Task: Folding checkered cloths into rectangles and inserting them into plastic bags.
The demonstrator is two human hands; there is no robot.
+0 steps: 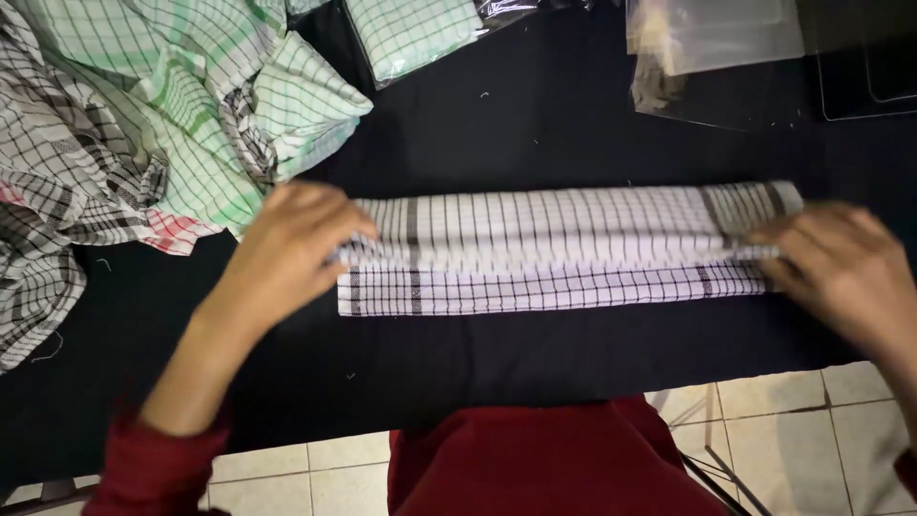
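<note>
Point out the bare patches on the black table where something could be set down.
Free: the black table between the folded checked cloth and the bagged cloth; also the strip below the folded cloth. Crowded: the heap of checked cloths far left, plastic bags top right, left hand and right hand at the cloth's ends.

Both hands are spread wide apart, palms down, left hand (pixel 287 250) and right hand (pixel 841 268) with fingers pinched.
</note>
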